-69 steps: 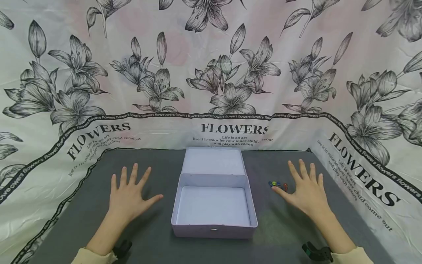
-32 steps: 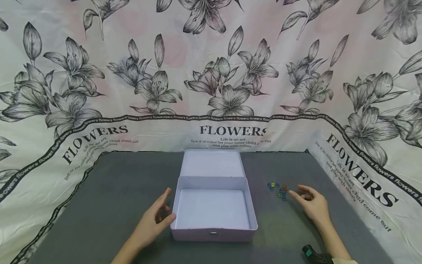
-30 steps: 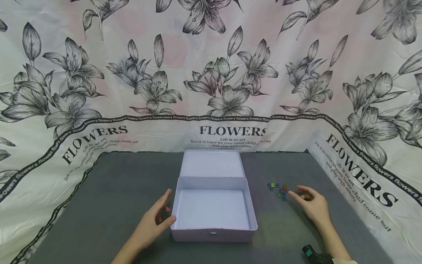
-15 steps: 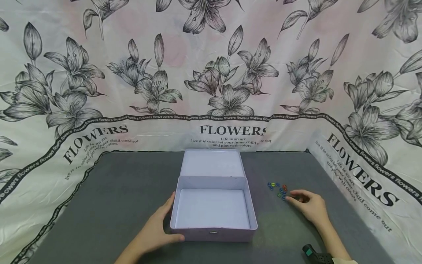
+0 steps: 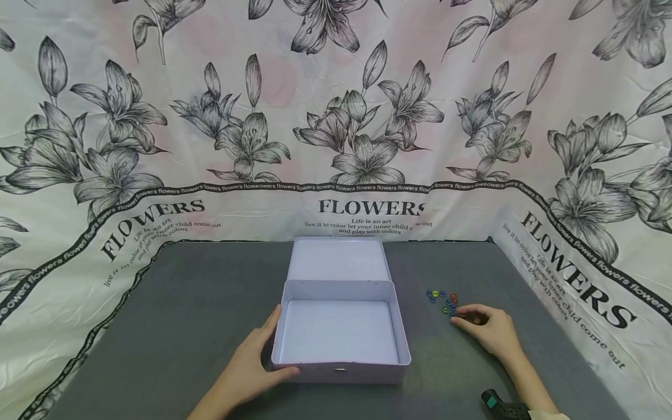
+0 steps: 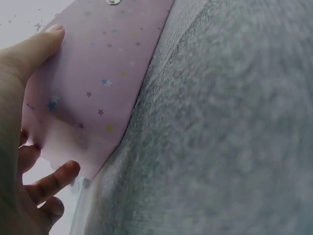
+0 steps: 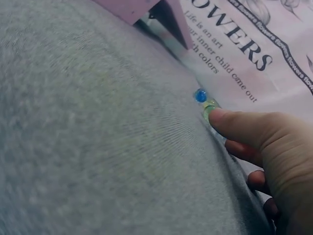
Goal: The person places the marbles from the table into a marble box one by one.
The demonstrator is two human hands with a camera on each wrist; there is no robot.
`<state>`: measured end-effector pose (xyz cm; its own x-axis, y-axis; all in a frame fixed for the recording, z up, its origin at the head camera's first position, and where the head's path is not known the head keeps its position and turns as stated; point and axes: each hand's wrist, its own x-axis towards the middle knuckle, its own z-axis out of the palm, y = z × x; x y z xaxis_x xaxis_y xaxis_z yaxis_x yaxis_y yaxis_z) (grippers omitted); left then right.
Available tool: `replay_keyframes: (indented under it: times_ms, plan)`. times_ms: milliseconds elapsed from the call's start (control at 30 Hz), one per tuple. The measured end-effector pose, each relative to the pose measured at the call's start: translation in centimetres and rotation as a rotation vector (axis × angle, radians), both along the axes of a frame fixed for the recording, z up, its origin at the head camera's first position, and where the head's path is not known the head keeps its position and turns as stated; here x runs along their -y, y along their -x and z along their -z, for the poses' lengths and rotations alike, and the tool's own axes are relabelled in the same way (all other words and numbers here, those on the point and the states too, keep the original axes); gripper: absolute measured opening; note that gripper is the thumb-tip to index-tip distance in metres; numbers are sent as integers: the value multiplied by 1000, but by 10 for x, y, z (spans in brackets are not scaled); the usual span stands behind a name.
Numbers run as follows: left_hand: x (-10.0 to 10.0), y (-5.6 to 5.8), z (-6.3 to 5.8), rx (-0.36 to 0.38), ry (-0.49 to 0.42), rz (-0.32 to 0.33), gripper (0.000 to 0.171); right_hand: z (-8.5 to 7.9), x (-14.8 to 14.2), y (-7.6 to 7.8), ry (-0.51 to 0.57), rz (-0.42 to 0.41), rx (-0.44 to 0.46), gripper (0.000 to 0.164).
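Observation:
A lilac tin box [image 5: 341, 373] with a pale interior stands with its lid [image 5: 338, 259] raised back. My left hand [image 5: 247, 367] grips its near left corner, thumb along the front wall and fingers at the left side. Printed stars cover the outer wall [image 6: 98, 73] in the left wrist view. Several glass marbles [image 5: 435, 294], blue, green and orange-red, lie right of the box. My right hand [image 5: 493, 332] has its thumb and forefinger bent at the nearest blue one; I cannot tell whether they pinch it. A blue marble [image 7: 201, 95] shows beyond the thumb in the right wrist view.
Grey cloth covers the table [image 5: 210, 280]. A white curtain [image 5: 336, 116] printed with lilies and lettering hangs behind and along both sides. A black wrist device [image 5: 504, 406] sits by the right forearm.
Both hands were spread above the table at first. The left moved right to the box and took hold of its corner. The right came down to the marbles, its fingers bending and edging left.

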<state>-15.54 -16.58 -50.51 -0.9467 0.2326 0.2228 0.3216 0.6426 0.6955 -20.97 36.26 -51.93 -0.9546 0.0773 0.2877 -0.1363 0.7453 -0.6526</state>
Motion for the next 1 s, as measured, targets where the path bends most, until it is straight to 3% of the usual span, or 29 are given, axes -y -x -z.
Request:
replay_keyframes:
  times_ms: [400, 667, 833, 1000]
  plan:
    - [-3, -1, 0, -19, 12, -13, 119, 0, 10, 0, -44, -18, -99, 16]
    - [-5, 0, 1, -37, -10, 16, 116, 0, 13, -2, -59, -41, -170, 14]
    - [-3, -1, -1, -78, -24, 39, 113, 0, 14, -3, -30, -29, -157, 14]
    - [-3, -1, -3, -73, -36, 45, 112, -4, 16, -1, 45, -10, -121, 16]
